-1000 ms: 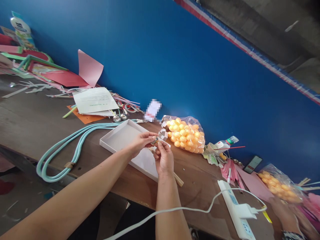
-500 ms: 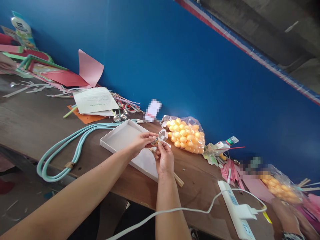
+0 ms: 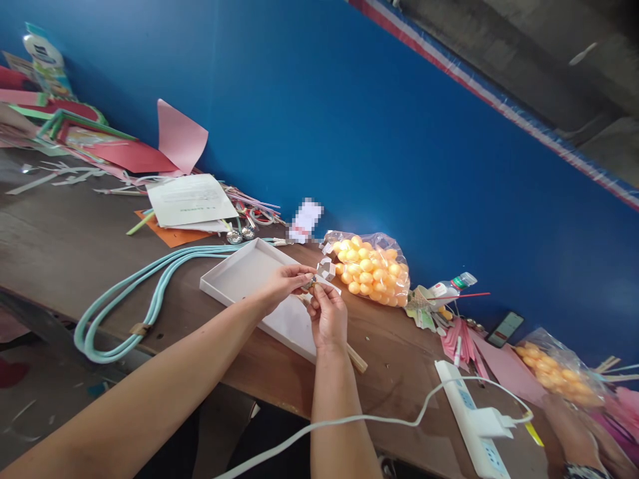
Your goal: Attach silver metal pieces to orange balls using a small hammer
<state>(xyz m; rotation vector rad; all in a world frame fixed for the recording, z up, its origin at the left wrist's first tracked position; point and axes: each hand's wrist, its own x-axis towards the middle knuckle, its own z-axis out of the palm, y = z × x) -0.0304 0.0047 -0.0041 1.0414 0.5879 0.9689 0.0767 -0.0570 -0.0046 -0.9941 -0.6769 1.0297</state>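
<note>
Above the white shallow box (image 3: 224, 274), my two hands meet at a small shiny silver piece (image 3: 310, 283), mostly covered by fingers. From the left, my left hand (image 3: 285, 285) pinches it between thumb and fingertips. My right hand (image 3: 328, 311) is closed, thumb and forefinger pressed at the piece's right side. Two round silver bells (image 3: 241, 235) lie just behind the box. Looped light blue cords (image 3: 164, 269) stretch across the table left of it. A wooden stick (image 3: 357, 358) sticks out beyond my right wrist.
A clear bag of orange balls (image 3: 367, 266) lies behind my hands. At the right are a white power strip (image 3: 464, 406) and its cable (image 3: 369, 418), crossing over my right forearm. Papers (image 3: 192, 199) are at the left. Another person's hand (image 3: 569, 426) rests at far right.
</note>
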